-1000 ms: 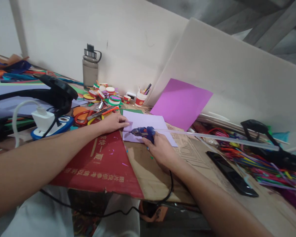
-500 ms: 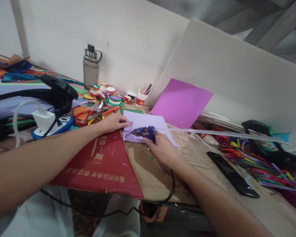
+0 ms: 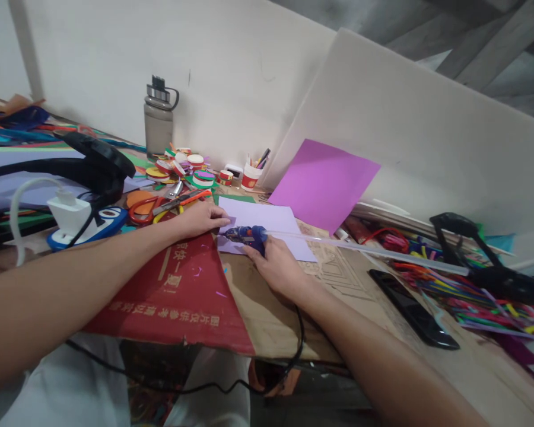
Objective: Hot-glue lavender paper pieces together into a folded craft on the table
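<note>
My right hand [image 3: 278,264] is wrapped around a blue hot glue gun [image 3: 251,236], with a long clear glue stick [image 3: 360,246] jutting from its back to the right. The gun's nozzle points left, close to the fingertips of my left hand [image 3: 200,219]. Those fingers pinch a small piece of purple paper [image 3: 232,220] at the left edge of a lilac sheet [image 3: 271,216]. The sheet lies flat on cardboard, partly covered by the gun and my right hand. Whether the nozzle touches paper I cannot tell.
Scissors [image 3: 145,209] and an orange cutter lie left of the sheet. Behind stand paper rolls, a pen cup [image 3: 251,176] and a water bottle [image 3: 159,121]. A phone [image 3: 412,308] lies at right, beside colourful strips. The gun's black cord [image 3: 300,338] hangs over the table's front edge.
The glue gun in my right hand has moved slightly left, its nozzle now nearer the sheet's left edge. My left hand keeps its pinch. The whole view has shifted a little.
</note>
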`<state>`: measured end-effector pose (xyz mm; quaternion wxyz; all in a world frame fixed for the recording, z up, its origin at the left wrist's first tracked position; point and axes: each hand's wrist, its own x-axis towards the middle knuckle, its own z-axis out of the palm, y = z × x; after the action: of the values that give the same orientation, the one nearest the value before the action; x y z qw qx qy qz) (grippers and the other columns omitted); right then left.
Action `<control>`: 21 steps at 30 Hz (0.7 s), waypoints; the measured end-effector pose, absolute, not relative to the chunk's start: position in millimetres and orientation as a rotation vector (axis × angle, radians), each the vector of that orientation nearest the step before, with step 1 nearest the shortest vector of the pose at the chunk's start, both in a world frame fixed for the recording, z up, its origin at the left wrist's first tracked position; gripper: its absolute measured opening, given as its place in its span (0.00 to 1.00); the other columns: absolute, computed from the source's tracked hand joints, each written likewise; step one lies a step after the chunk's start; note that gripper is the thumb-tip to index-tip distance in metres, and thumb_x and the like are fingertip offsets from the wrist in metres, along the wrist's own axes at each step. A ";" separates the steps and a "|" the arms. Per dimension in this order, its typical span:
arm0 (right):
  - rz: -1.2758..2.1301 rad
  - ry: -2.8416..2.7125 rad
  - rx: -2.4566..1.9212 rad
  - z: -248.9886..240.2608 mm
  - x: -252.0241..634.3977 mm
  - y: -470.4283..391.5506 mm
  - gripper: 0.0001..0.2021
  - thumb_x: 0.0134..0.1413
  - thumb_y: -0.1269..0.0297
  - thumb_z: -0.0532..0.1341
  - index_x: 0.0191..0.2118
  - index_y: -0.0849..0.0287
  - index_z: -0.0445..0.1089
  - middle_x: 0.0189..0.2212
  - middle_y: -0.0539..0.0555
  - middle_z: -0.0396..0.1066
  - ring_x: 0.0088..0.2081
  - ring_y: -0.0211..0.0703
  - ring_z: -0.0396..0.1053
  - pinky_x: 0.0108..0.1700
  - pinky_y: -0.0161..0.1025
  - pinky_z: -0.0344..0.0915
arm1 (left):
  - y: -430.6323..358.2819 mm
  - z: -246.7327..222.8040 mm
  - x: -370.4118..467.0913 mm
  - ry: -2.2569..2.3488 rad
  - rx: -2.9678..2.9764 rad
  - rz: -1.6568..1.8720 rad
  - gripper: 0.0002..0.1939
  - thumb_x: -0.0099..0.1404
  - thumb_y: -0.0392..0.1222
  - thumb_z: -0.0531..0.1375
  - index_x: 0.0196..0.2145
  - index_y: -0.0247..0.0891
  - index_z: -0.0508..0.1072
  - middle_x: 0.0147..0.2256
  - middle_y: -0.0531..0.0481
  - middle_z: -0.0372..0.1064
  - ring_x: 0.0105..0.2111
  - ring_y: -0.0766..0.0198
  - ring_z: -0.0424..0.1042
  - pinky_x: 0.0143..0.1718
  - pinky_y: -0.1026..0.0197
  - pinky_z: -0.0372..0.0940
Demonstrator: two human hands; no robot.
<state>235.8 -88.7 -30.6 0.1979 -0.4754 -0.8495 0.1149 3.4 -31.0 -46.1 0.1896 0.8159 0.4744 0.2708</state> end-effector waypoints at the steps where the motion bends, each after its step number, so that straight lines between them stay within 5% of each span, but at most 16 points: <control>1: 0.321 -2.384 -1.322 -30.2 235.8 -88.6 0.19 0.62 0.55 0.53 0.48 0.65 0.69 0.46 0.66 0.72 0.49 0.53 0.70 0.49 0.43 0.61 | -30.7 -46.4 3.2 1.333 2.293 0.768 0.21 0.63 0.54 0.54 0.37 0.35 0.78 0.32 0.50 0.75 0.30 0.65 0.69 0.32 0.66 0.58; 21: 0.378 -2.366 -1.317 -30.8 234.1 -87.6 0.17 0.61 0.57 0.54 0.47 0.65 0.69 0.45 0.65 0.73 0.47 0.52 0.70 0.49 0.44 0.62 | -29.3 -47.8 2.8 1.363 2.294 0.761 0.20 0.63 0.53 0.55 0.38 0.35 0.78 0.34 0.49 0.76 0.32 0.64 0.70 0.33 0.65 0.59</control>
<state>234.1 -87.6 -30.8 0.2025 -0.4716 -0.8475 0.1353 2.8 -29.3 -47.8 0.1823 0.8129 0.4831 0.2695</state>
